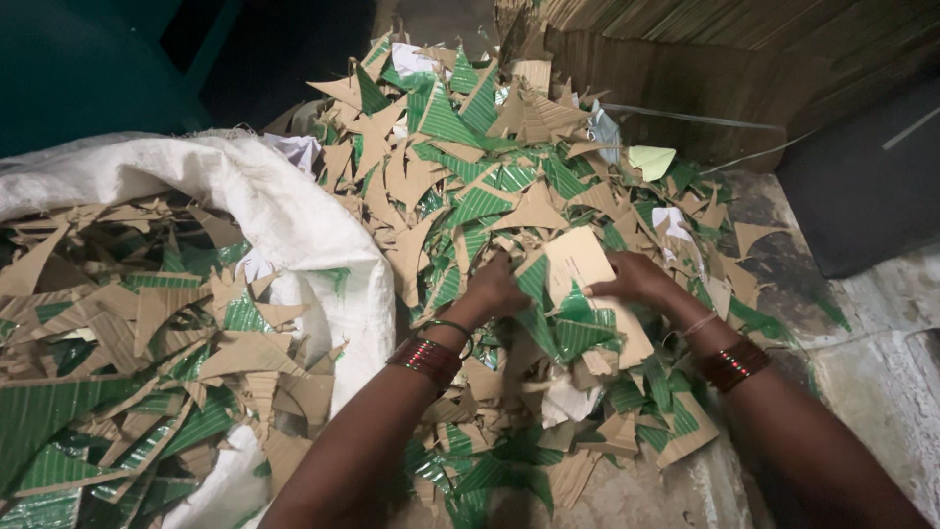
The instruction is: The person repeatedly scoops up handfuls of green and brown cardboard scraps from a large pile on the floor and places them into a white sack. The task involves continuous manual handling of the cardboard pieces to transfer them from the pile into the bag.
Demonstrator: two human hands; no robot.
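Observation:
A big heap of cardboard scraps (460, 167), brown on one side and green-striped on the other, lies on the floor in front of me. My left hand (494, 289) digs into the middle of the heap, fingers closed around scraps. My right hand (636, 277) grips a larger tan cardboard piece (578, 260) with green offcuts beneath it. Both wrists wear red bangles. At left a white woven sack (294, 211) stands open, filled with the same scraps (137, 353).
Stacked corrugated cardboard sheets (705, 69) rise behind the heap at top right. A dark mat (862, 186) lies at the right. Bare concrete floor (881, 372) shows at lower right. A dark green surface (78, 59) fills the upper left.

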